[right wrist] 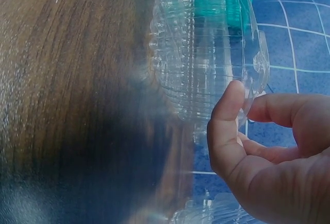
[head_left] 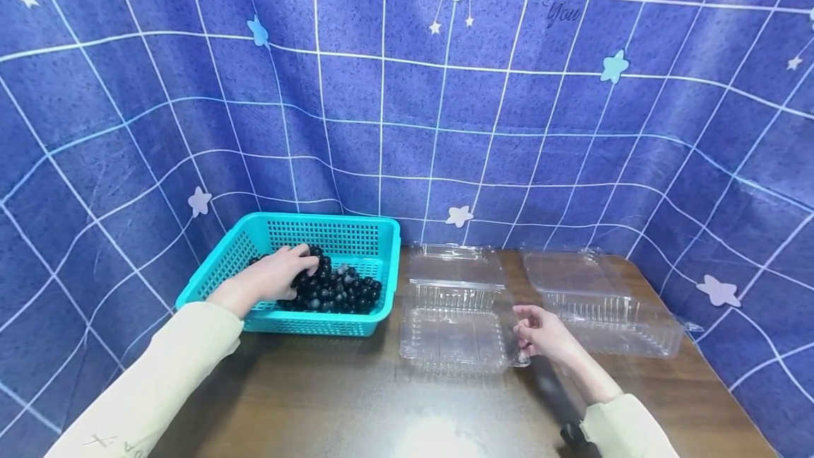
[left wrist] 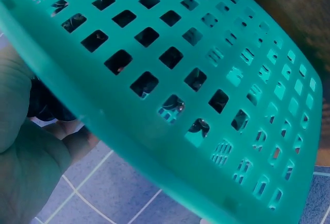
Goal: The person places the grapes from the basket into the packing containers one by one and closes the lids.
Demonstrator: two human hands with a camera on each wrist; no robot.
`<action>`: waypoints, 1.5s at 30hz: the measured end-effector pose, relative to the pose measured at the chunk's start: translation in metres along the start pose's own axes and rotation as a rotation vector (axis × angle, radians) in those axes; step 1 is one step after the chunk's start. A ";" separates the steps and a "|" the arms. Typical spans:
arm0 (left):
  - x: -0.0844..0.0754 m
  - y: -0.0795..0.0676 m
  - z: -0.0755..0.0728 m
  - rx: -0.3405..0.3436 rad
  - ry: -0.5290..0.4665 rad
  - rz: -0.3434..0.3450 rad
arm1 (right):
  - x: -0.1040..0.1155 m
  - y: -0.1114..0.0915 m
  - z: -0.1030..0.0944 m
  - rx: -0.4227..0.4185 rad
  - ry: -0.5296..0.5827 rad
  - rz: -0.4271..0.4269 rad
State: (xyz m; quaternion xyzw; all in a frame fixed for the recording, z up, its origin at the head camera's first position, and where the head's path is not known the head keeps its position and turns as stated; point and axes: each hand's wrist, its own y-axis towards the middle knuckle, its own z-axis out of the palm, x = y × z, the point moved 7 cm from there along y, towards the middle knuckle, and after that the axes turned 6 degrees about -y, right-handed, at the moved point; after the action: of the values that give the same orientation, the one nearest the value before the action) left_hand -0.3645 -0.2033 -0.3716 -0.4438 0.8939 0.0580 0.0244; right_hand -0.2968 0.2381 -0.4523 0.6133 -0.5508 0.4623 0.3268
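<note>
My left hand [head_left: 273,276] reaches over the near left side of a turquoise plastic basket [head_left: 318,325]. Its fingers curl round some dark round fruit that look like black grapes [head_left: 343,292], heaped in the basket. In the left wrist view, dark grapes [left wrist: 45,103] show between thumb and fingers, while the basket wall hides part of the hand. Right of the basket stands an open clear plastic clamshell box [head_left: 453,341], its lid tilted back. The right hand [head_left: 543,334] pinches this box's right rim; the right wrist view shows thumb and forefinger meeting at the edge.
Another open clear clamshell box [head_left: 610,331] stands to the right of the right hand. Everything rests on a brown wooden table [head_left: 331,394]. A blue gridded curtain [head_left: 407,147] hangs close behind and on both sides.
</note>
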 end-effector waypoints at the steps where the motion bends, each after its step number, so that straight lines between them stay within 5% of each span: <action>1: 0.000 0.000 0.000 -0.003 0.000 -0.002 | 0.001 -0.001 0.000 0.005 -0.002 -0.005; 32: 0.005 -0.004 -0.040 -0.123 -0.018 -0.133 | 0.004 0.000 0.001 -0.010 -0.013 0.035; 45: -0.006 0.001 -0.063 -0.192 -0.023 -0.124 | 0.003 0.000 0.000 -0.011 0.019 0.046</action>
State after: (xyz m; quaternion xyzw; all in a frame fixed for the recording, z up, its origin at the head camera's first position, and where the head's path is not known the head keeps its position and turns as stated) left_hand -0.3611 -0.2062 -0.3088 -0.4977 0.8548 0.1467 -0.0044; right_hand -0.2972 0.2368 -0.4499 0.5944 -0.5639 0.4726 0.3247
